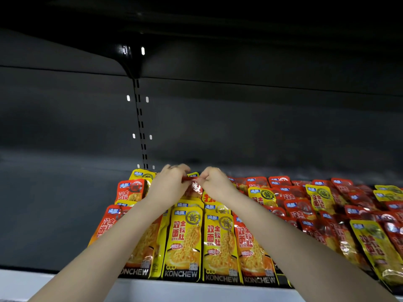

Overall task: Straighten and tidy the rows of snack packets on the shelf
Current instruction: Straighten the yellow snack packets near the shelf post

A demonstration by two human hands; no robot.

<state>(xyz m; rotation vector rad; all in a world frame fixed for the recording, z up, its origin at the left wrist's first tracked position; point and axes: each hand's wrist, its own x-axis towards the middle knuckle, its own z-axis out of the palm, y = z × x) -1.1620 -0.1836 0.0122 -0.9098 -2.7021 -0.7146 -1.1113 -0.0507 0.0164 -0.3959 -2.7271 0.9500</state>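
Note:
Yellow and red snack packets lie in rows on a dark shelf (54,214). Two yellow packets (183,243) stand side by side at the front, marked KONCHEW. At the back of the rows my left hand (169,185) and my right hand (214,182) both pinch the top edge of one red packet (195,187) and hold it upright between them. Its lower part sits behind the yellow packets. My forearms reach in from the bottom of the view over the front rows.
To the right a jumbled spread of red packets (305,205) with a few yellow ones (320,197) mixed in runs to the frame edge. The left part of the shelf is bare. A slotted upright (141,131) runs up the dark back wall. Another shelf hangs overhead.

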